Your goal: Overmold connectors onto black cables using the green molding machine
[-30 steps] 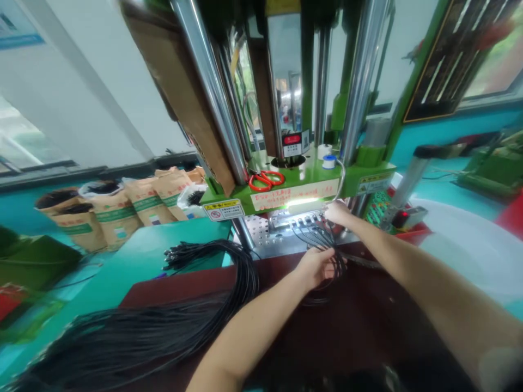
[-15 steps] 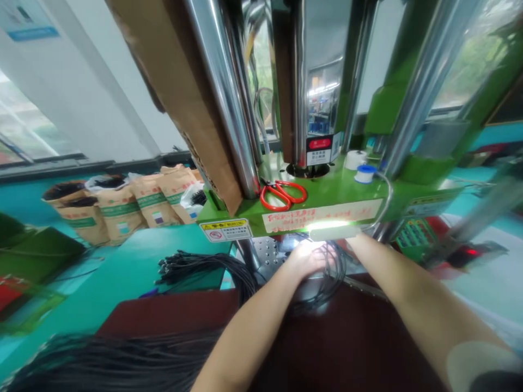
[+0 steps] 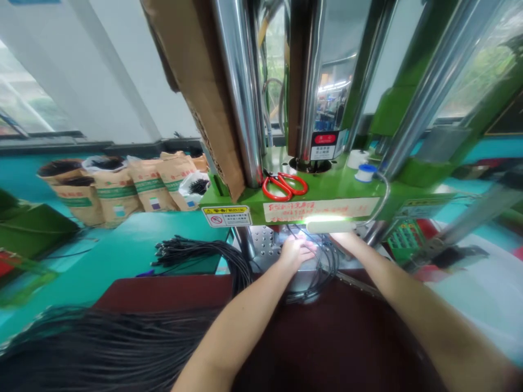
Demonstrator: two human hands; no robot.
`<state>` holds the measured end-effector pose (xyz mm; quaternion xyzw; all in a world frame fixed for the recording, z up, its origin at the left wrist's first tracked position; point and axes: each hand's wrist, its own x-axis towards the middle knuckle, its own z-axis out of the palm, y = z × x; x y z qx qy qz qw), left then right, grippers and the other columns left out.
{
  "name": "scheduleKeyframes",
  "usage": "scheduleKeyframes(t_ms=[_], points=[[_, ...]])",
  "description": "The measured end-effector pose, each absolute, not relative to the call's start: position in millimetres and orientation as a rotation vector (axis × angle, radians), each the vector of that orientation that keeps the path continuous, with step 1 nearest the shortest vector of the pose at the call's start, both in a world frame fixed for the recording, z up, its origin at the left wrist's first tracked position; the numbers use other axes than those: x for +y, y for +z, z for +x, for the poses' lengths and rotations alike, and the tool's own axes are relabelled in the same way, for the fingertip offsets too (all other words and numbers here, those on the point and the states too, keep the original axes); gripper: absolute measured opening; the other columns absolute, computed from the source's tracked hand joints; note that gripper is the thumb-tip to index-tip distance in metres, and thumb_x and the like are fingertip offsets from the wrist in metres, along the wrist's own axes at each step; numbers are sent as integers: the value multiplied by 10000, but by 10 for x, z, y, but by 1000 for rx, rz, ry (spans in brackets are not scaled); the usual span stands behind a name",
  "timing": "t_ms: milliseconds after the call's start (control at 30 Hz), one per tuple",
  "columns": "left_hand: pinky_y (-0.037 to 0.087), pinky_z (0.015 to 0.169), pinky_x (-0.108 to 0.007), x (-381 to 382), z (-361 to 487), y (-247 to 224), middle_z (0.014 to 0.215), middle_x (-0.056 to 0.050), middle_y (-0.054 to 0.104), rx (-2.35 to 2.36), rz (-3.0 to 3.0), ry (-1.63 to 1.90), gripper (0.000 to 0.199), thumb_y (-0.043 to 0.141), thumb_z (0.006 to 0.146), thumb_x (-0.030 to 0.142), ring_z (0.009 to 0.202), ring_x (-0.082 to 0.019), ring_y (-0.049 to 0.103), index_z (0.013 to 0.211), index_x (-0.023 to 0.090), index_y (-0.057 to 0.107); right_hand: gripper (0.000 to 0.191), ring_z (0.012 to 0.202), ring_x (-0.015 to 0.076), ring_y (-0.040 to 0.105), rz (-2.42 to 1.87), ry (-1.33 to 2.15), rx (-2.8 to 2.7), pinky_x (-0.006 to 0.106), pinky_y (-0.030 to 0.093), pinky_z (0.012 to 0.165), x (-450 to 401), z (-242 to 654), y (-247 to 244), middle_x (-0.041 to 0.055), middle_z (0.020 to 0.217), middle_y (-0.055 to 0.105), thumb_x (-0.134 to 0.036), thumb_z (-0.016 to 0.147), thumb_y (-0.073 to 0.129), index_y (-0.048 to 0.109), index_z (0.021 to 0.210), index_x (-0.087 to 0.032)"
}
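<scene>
Shifted left since the frame half a second earlier: our left hand (image 3: 296, 253), relative to the press.

Nearest us, the dark red board (image 3: 347, 337) carries a long black bundle (image 3: 122, 337) across its front left corner. At the board's far edge, the looped black cables (image 3: 333, 270) hang out from under the lamp (image 3: 330, 226); their long axis runs front to back. They lie just right of our left fingers, between our two hands, with the left hand nearer. Our left fingers are extended close together, pointing right; we cannot tell whether they pinch a strand. Our right hand (image 3: 342, 239) reaches under the lamp's right end, its fingertips hidden, so their state cannot be told.

Beyond, the perforated metal bed (image 3: 263, 239) shows to the left. Above it, the green press block (image 3: 351, 193) carries red-handled scissors (image 3: 286, 187) near its front edge and a blue-and-white spool (image 3: 365, 173) toward its right end. Farthest left stand paper sacks (image 3: 153, 188).
</scene>
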<state>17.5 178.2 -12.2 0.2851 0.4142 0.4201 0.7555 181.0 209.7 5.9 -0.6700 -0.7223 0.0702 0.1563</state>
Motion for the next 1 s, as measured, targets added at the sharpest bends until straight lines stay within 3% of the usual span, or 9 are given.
scheduleKeyframes(t_ms=[67, 167, 267, 400, 567, 667, 767, 1000], points=[[492, 599, -319, 1773, 163, -92, 611, -7, 544, 961, 642, 973, 118, 463, 764, 159, 597, -178, 617, 862, 181, 400, 240, 869, 181, 592, -1891, 239, -2010, 364, 473, 784, 2007, 1830, 41, 72, 984, 624, -306, 891, 462, 601, 987, -136], [497, 585, -323, 1794, 140, -49, 652, -5, 543, 1077, 679, 1066, 234, 475, 799, 238, 582, -177, 616, 999, 176, 372, 328, 699, 197, 626, -1864, 327, -1937, 310, 490, 679, 1868, 1778, -4, 76, 720, 670, -276, 887, 396, 649, 745, -123], [501, 568, -309, 1844, 114, -32, 714, 5, 536, 1210, 747, 1141, 375, 484, 799, 209, 525, -131, 584, 1132, 173, 318, 376, 549, 177, 612, -1838, 414, -1872, 262, 486, 542, 1796, 1670, -33, 66, 617, 662, -265, 885, 337, 646, 724, -126], [484, 521, -292, 1903, 68, -55, 679, 9, 548, 1338, 974, 1152, 442, 490, 768, 147, 467, -124, 549, 1190, 148, 359, 322, 588, 191, 625, -1883, 381, -1795, 263, 490, 544, 1826, 1621, -32, 76, 646, 671, -238, 853, 358, 655, 796, -129], [470, 629, -297, 1930, -49, -121, 587, 0, 566, 1473, 1298, 1102, 429, 526, 732, 155, 575, -169, 585, 1160, 141, 492, 270, 852, 283, 623, -2024, 214, -1775, 363, 475, 741, 1906, 1753, 8, 140, 825, 676, -208, 798, 417, 673, 833, -129], [431, 787, -325, 1928, -105, -143, 678, -42, 616, 1534, 1446, 1085, 367, 532, 722, 151, 795, -216, 600, 1088, 164, 566, 274, 987, 279, 576, -1994, 147, -1864, 372, 425, 857, 1934, 1790, 24, 136, 971, 657, -191, 794, 434, 664, 936, -147], [368, 887, -346, 1918, -114, -151, 783, -76, 641, 1593, 1532, 1055, 354, 544, 715, 144, 941, -254, 563, 1065, 178, 588, 295, 1008, 261, 566, -1942, 110, -1954, 358, 411, 881, 1947, 1779, 22, 130, 989, 652, -184, 810, 420, 649, 992, -149], [359, 870, -389, 1900, -110, -73, 925, -158, 623, 1806, 1830, 803, 353, 399, 821, 187, 972, -296, 546, 1152, 145, 516, 327, 1011, 269, 560, -1938, 61, -2017, 389, 406, 879, 1961, 1777, 93, 157, 1043, 630, -172, 822, 398, 616, 1060, -115]])
